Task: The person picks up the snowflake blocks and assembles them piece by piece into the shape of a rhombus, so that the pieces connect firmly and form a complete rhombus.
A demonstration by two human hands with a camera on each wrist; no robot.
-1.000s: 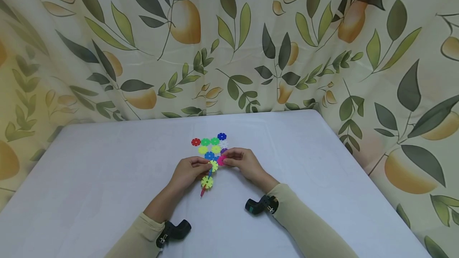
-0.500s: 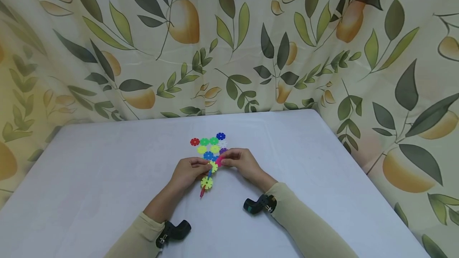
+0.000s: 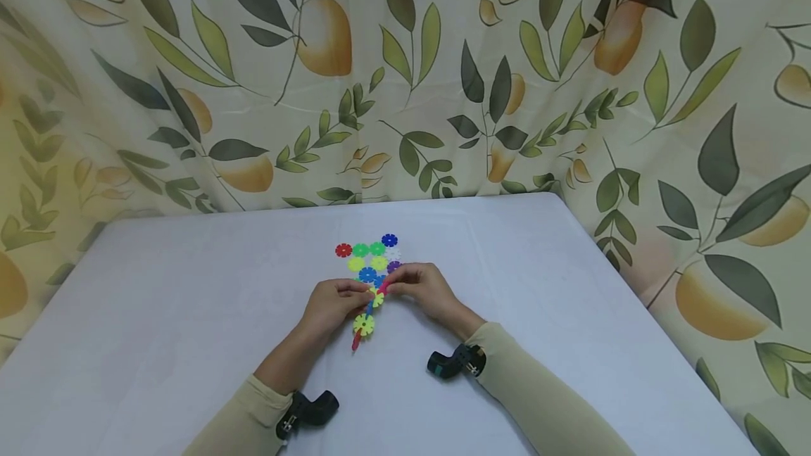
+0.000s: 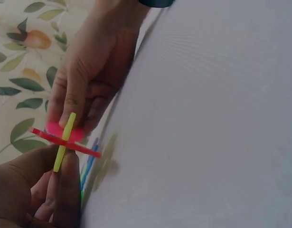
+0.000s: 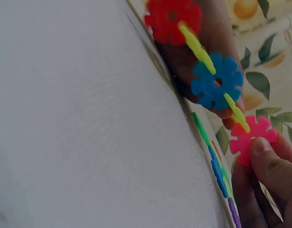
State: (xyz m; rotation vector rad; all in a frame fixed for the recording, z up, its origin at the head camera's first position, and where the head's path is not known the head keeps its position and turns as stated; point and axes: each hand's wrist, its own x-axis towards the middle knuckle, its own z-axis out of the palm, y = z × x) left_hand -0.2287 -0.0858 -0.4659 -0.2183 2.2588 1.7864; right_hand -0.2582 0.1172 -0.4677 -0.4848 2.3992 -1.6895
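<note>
Notched plastic discs are joined edge to edge in a short chain held over the table. In the right wrist view it runs from a red disc (image 5: 173,19) through a yellow disc (image 5: 198,47), a blue disc (image 5: 206,88) and another yellow disc (image 5: 237,113) to a pink disc (image 5: 267,129). My left hand (image 3: 332,307) pinches the chain near its upper yellow disc (image 3: 378,299). Between thumb and fingers, my right hand (image 3: 427,290) pinches the pink disc, its edge against that yellow disc. How deep the notches engage, I cannot tell.
Several loose discs lie flat just beyond the hands, among them a red disc (image 3: 343,250), a green disc (image 3: 360,250), a dark blue disc (image 3: 389,240) and a purple disc (image 3: 393,267). A white cloth covers the table (image 3: 190,301); a patterned curtain (image 3: 431,90) hangs behind.
The pink disc has turned from facing the head camera to nearly edge-on, and my right hand has shifted slightly left with it. The left hand keeps its grip, almost still.
</note>
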